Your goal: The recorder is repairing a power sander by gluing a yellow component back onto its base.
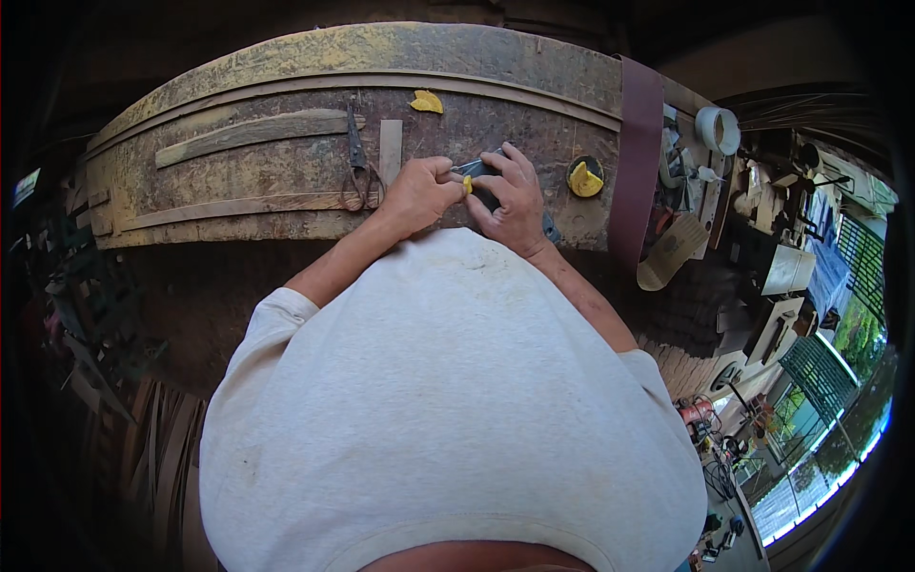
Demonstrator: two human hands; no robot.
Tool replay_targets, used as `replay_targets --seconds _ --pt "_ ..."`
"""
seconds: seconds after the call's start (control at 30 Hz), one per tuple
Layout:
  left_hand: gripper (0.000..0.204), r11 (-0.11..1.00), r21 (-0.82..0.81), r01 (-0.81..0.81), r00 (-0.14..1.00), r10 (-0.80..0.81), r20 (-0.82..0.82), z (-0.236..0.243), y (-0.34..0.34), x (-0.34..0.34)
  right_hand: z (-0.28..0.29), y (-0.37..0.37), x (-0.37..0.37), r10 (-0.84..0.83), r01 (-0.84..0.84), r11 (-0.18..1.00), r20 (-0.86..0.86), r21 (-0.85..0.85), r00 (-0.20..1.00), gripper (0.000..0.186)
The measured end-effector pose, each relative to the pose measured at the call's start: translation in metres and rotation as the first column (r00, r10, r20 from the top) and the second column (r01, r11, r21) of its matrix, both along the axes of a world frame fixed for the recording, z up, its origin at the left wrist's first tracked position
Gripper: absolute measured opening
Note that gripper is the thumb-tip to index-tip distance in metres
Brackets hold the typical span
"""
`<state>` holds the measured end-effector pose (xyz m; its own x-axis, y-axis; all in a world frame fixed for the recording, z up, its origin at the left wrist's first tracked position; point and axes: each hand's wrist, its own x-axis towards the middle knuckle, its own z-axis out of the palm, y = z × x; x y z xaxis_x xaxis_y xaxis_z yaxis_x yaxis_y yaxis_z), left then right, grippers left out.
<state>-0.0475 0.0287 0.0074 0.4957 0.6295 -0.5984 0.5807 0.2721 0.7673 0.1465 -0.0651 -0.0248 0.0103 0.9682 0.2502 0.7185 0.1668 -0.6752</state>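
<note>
I see the left hand pinched closed on a small yellow piece, held over the wooden workbench between both hands. The right hand curls partway over a dark flat object; I can't tell whether it grips. Scissors lie left.

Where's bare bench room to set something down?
Between the upper slat and lower slat, left of the scissors; also between the long strip and yellow-and-black disc. Crowded: around left hand and right hand, and past the maroon band.
</note>
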Motion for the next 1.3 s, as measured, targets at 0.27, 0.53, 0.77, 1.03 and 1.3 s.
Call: replay_targets --seconds 0.27,0.53,0.77,1.03,1.3 --pt "0.017 0.918 -0.325 -0.226 0.931 0.302 0.205 -0.022 -0.009 -0.007 -0.002 0.0 -0.002 -0.004 0.004 0.998 0.004 0.06 1.0 0.025" --pt "0.02 0.761 -0.529 -0.377 0.868 0.49 0.086 -0.024 -0.006 -0.005 -0.004 -0.002 0.0 0.087 -0.086 0.994 -0.003 0.062 0.996 0.028" --pt "0.022 0.828 -0.434 -0.355 0.924 0.382 -0.027 -0.006 -0.003 -0.001 -0.007 -0.003 0.002 0.147 -0.147 0.987 0.007 0.063 0.989 0.029" --pt "0.019 0.805 -0.417 -0.422 0.885 0.466 0.004 -0.018 -0.017 -0.003 0.0 0.001 0.01 0.201 -0.204 0.976 -0.049 -0.073 0.978 0.054" --pt "0.021 0.84 -0.159 -0.518 0.835 0.537 0.118 -0.035 -0.035 -0.007 0.014 0.011 0.012 0.109 -0.103 0.952 0.007 -0.29 0.994 0.072"
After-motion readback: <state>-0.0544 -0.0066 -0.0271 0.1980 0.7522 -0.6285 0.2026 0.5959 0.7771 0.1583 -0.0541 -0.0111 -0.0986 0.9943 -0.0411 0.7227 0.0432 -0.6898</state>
